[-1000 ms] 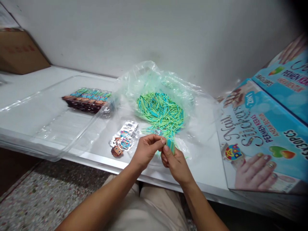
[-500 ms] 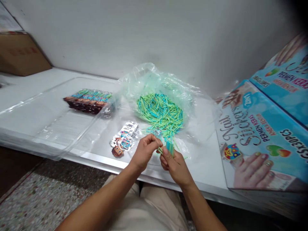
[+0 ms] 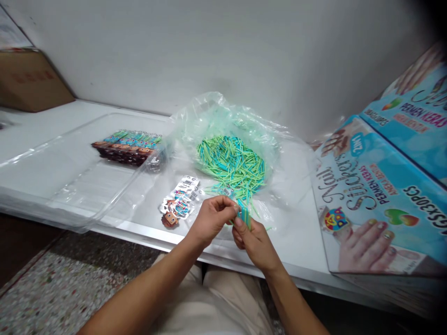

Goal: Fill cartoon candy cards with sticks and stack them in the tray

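Blue-green sticks (image 3: 246,216), apparently, between right fingers (image 3: 243,229).

The blue box (image 3: 380,200) reads "2IN1", "Nail Stickers", "PERMEN KERAS" and "30PCS".

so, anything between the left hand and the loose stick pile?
A small barcoded wrapper lies at the near edge of the stick pile, just beyond the left hand. Nothing else visible blocks that side; the clear bag rises mostly behind the pile.
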`<state>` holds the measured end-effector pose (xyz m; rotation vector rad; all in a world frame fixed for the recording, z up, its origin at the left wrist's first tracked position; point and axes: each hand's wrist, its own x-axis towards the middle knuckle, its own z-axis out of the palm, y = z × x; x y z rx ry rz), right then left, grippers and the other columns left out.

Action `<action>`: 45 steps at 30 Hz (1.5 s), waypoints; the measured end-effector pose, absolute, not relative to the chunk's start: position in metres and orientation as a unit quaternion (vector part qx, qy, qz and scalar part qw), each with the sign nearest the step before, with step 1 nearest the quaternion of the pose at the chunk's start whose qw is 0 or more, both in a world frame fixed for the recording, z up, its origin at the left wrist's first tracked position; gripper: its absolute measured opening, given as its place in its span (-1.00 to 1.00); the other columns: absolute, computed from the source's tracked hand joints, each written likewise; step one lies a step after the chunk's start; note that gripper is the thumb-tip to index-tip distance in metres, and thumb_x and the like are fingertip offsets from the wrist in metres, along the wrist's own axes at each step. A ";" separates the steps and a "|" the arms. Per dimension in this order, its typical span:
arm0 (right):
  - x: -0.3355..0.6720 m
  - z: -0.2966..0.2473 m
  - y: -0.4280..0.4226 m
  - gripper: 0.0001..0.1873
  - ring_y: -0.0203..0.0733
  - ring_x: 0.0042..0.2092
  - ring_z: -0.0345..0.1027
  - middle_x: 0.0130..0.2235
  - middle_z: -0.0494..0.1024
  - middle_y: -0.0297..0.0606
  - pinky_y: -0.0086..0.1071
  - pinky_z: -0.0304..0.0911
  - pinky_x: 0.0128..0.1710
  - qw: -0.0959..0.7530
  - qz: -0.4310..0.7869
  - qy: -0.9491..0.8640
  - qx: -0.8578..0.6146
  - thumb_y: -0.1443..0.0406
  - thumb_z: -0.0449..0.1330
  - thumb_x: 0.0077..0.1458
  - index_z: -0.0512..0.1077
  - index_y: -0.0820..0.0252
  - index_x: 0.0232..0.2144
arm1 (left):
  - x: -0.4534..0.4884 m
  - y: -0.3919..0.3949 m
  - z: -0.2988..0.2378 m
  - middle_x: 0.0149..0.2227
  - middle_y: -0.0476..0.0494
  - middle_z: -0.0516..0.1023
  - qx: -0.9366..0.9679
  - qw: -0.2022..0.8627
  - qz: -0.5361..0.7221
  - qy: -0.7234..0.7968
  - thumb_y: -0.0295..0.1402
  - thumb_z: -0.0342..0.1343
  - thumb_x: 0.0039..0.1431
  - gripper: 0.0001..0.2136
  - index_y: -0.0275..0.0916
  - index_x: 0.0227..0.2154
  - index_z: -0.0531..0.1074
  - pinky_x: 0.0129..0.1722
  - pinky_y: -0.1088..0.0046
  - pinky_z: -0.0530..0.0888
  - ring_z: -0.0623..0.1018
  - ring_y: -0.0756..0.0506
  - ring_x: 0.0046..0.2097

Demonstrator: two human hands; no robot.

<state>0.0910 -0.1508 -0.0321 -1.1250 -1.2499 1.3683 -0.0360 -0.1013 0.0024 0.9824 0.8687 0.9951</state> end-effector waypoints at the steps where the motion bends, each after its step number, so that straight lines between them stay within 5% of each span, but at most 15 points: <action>1: 0.091 -0.033 -0.151 -0.60 -0.41 -0.60 -0.05 -0.60 0.13 -0.49 -0.46 -0.11 -0.62 0.471 0.557 -0.507 -0.459 0.00 0.04 0.20 0.21 0.15 -0.50 | -0.036 -0.101 0.003 -0.58 0.01 0.40 0.438 0.673 0.449 0.393 -0.43 0.19 -0.18 -0.93 -0.31 -0.59 0.42 -0.50 0.55 0.28 0.33 0.08 -0.53; 9: 0.091 -0.031 -0.152 -0.55 -0.40 -0.61 -0.07 -0.62 0.11 -0.50 -0.44 -0.11 -0.62 0.458 0.550 -0.516 -0.470 -0.05 0.03 0.18 0.15 0.13 -0.54 | -0.038 -0.102 0.003 -0.53 0.00 0.42 0.471 0.674 0.425 0.378 -0.39 0.22 -0.15 -0.84 -0.30 -0.42 0.52 -0.44 0.52 0.34 0.37 0.05 -0.48; 20: 0.092 -0.035 -0.154 -0.61 -0.40 -0.58 -0.05 -0.59 0.15 -0.47 -0.44 -0.10 -0.59 0.450 0.554 -0.531 -0.456 0.03 0.02 0.23 0.18 0.15 -0.50 | -0.035 -0.104 0.000 -0.51 -0.03 0.45 0.454 0.672 0.438 0.389 -0.45 0.13 -0.17 -0.96 -0.29 -0.58 0.39 -0.44 0.52 0.35 0.41 0.02 -0.45; 26: 0.094 -0.035 -0.154 -0.60 -0.41 -0.59 -0.04 -0.60 0.13 -0.47 -0.44 -0.09 -0.60 0.453 0.553 -0.531 -0.455 0.04 0.00 0.25 0.16 0.15 -0.52 | -0.035 -0.103 0.004 -0.43 -0.07 0.50 0.492 0.671 0.406 0.379 -0.45 0.14 -0.16 -0.83 -0.31 -0.42 0.51 -0.35 0.50 0.36 0.43 0.00 -0.38; 32: 0.095 -0.039 -0.155 -0.63 -0.42 -0.59 -0.05 -0.60 0.13 -0.49 -0.45 -0.09 -0.60 0.456 0.565 -0.526 -0.443 0.04 0.01 0.25 0.20 0.17 -0.47 | -0.034 -0.103 -0.003 -0.50 -0.06 0.47 0.489 0.681 0.387 0.385 -0.36 0.23 -0.15 -0.83 -0.34 -0.46 0.48 -0.40 0.49 0.35 0.39 0.02 -0.45; 39: 0.094 -0.031 -0.158 -0.60 -0.42 -0.57 -0.05 -0.60 0.12 -0.48 -0.46 -0.10 -0.59 0.435 0.559 -0.548 -0.445 0.05 0.00 0.26 0.16 0.17 -0.51 | -0.034 -0.105 0.006 -0.47 -0.05 0.46 0.496 0.669 0.409 0.372 -0.44 0.12 -0.16 -0.94 -0.32 -0.54 0.40 -0.41 0.52 0.35 0.40 0.01 -0.41; 45: 0.098 -0.036 -0.159 -0.54 -0.43 -0.59 -0.06 -0.62 0.10 -0.48 -0.45 -0.12 -0.60 0.433 0.592 -0.541 -0.412 0.05 -0.01 0.27 0.13 0.17 -0.59 | -0.035 -0.104 0.012 -0.40 -0.06 0.50 0.542 0.679 0.358 0.341 -0.53 0.02 -0.17 -0.76 -0.31 -0.42 0.54 -0.36 0.54 0.33 0.43 0.02 -0.37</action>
